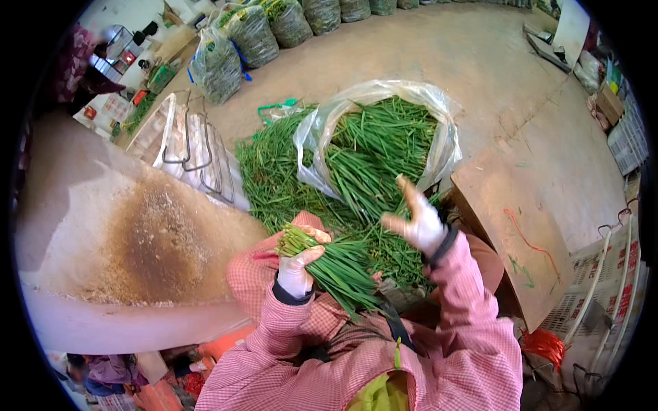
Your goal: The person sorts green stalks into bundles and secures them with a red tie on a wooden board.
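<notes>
My left hand (pixel 297 272) is closed around a bunch of chive-like green stalks (pixel 340 267), held over my lap. The pale cut ends stick out on the left and the long green ends hang to the lower right. My right hand (pixel 419 220) is raised to the right of the bunch, fingers spread, holding nothing; its fingertips are a little blurred. Just beyond it stands an open clear plastic bag (pixel 449 140) full of loose green stalks (pixel 384 140). More stalks lie in a heap (pixel 274 175) to the left of the bag. Both hands wear thin whitish gloves.
A stained pale tabletop (pixel 89 226) lies at my left, beside a white wrapped stack with metal hooks (pixel 212 161). On my right is a brown board (pixel 504 205) with a red string (pixel 528 240). Filled sacks (pixel 250 38) line the far floor. A person's patterned sleeve (pixel 75 58) shows upper left.
</notes>
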Demonstrator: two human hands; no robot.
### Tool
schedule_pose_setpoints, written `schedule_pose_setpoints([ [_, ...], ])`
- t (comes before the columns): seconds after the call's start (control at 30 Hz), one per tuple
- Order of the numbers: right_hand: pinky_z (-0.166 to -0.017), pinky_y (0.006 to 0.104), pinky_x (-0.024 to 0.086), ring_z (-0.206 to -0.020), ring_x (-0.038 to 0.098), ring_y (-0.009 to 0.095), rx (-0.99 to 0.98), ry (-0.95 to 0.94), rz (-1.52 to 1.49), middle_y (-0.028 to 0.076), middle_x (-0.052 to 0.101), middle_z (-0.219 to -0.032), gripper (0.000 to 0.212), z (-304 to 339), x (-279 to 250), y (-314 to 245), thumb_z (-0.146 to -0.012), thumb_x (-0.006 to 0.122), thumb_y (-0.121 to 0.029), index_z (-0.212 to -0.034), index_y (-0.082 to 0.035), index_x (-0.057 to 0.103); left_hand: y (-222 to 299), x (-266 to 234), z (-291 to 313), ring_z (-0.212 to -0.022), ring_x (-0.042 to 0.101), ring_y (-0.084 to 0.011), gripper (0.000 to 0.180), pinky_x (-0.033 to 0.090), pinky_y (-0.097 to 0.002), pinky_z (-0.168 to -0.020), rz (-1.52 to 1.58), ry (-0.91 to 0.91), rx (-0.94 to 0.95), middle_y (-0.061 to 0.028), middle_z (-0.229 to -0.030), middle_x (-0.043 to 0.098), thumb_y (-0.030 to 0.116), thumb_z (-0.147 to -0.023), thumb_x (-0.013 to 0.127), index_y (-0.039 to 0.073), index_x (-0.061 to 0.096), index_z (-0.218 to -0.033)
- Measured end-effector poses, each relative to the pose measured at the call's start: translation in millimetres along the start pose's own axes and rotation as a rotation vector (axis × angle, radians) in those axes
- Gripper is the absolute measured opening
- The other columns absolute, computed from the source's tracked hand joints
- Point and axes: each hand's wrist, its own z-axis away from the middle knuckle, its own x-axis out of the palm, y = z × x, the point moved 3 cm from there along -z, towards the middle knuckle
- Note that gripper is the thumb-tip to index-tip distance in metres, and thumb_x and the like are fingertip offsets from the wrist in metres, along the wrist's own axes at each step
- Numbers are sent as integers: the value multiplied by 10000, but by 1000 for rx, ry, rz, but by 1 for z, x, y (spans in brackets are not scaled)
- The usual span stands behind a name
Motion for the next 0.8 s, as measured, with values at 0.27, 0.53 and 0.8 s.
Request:
schedule_pose_setpoints([
  [0.27, -780, 305, 419, -931, 518, 285, 98, 150, 165, 162, 509, -1023, 760, 76, 2, -55, -538, 696, -167, -1195, -25, 342, -47, 102, -20, -800, 461, -196, 348, 384, -344, -821, 586, -190, -317, -55, -777, 475, -86, -610, 501, 77, 428, -909],
  [0.53, -603, 256, 447, -663, 559, 132, 606, 550, -12, 60, 599, -748, 237, 149, -151, 17, -602, 660, -77, -815, -22, 570, -119, 158, -34, -1050, 452, -198, 558, 374, -278, -870, 155, -432, -548, -112, -1151, 462, 26, -689, 587, 28, 360, -1199],
  [0.8, -726, 376, 421, -884, 518, 349, 1112, 377, 776, 207, 556, -953, 361, 183, -248, 253, -643, 556, -265, -953, -79, 563, -151, -53, -140, -935, 526, -207, 457, 482, -313, -744, 216, 180, -254, -142, -1070, 507, -30, -720, 537, 46, 409, -1151],
])
